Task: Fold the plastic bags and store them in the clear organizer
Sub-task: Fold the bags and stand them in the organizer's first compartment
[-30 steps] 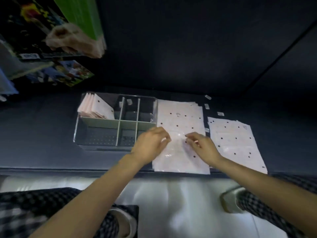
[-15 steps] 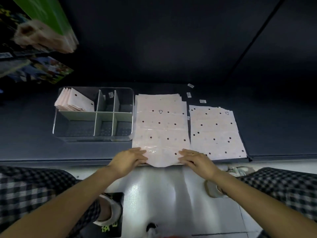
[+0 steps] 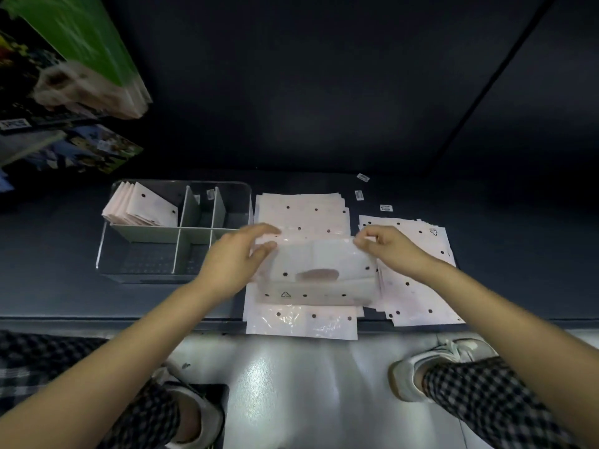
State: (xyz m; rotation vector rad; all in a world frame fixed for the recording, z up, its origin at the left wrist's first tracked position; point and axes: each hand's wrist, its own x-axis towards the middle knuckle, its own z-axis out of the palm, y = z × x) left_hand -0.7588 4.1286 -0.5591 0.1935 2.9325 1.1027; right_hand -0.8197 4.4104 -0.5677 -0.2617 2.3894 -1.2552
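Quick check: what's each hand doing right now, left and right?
Left hand: pinching the left end of the plastic bag, lifted mid-fold.
Right hand: fingers pinching the bag's right end.

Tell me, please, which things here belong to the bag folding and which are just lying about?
Job:
- bag, being folded over by the left hand and right hand
- middle stack
- right stack
- organizer
- folded bags in its far-left compartment

Lying about:
- three stickers past the stacks
- boxes at upper left
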